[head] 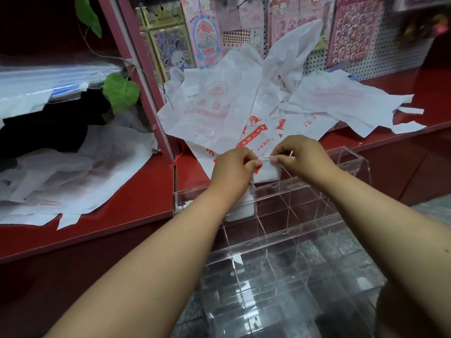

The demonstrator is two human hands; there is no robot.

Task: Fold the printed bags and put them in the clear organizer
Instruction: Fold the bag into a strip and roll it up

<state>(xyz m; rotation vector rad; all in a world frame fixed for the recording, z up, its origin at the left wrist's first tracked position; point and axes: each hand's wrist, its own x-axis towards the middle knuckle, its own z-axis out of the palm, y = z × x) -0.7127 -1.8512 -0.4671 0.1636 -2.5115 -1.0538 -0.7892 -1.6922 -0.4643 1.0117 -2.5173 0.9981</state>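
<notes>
Two-handed pinch on folded bag (266, 172), red shelf (136, 201)

Red shelf surface (136, 191) and the items lying directly on it.

A loose heap of white printed bags (219, 111) lies spread across the rear right part; the clear organizer (351, 162) stands at the front edge, its lower tiers projecting forward past it. Left of a pink upright post (146, 89), more crumpled white bags (73, 181) lie near a dark bundle (56, 128) and clear plastic sheets (48, 79).

Dim, reddish light; wide-angle bending, upper right corner blurred
</notes>
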